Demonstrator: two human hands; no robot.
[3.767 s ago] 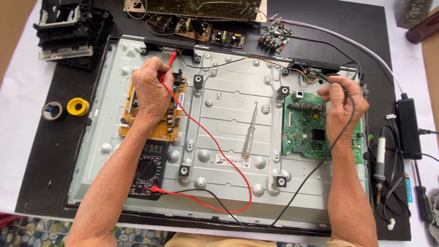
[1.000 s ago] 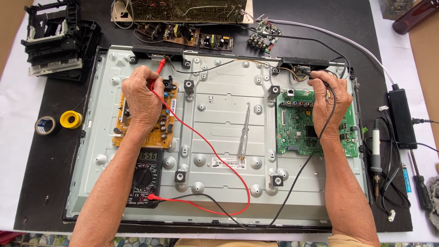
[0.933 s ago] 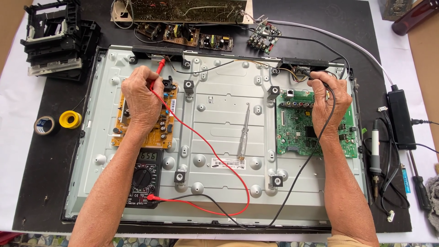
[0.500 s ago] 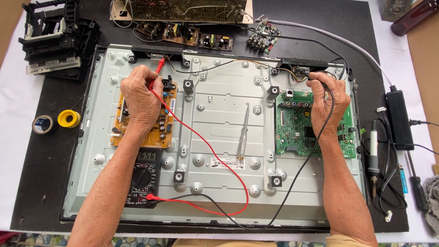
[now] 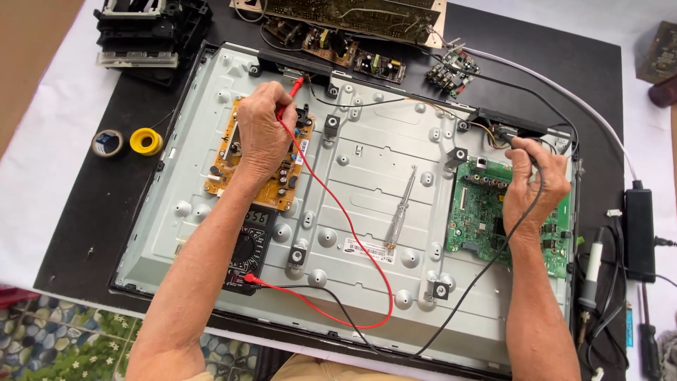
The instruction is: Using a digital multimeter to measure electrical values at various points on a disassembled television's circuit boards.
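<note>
An opened flat-panel TV back [image 5: 367,183] lies on a black mat. My left hand [image 5: 259,134] grips a red test probe [image 5: 290,96] and rests over the orange power board [image 5: 247,162] at the panel's left. My right hand [image 5: 534,180] holds a black test probe against the top edge of the green main board [image 5: 486,215] at the right. Red and black leads run down to a black multimeter [image 5: 248,248] under my left forearm. A screwdriver [image 5: 400,212] lies loose in the panel's middle.
Two tape rolls [image 5: 128,142] sit left of the panel. A black disassembled unit [image 5: 144,32] is at the top left, and loose circuit boards [image 5: 352,14] line the top edge. A power adapter [image 5: 638,233] and a soldering iron [image 5: 591,271] lie at the right.
Both hands have kept their probes on the boards. The view has shifted slightly, and my right hand has edged a little toward the main board's upper edge.
</note>
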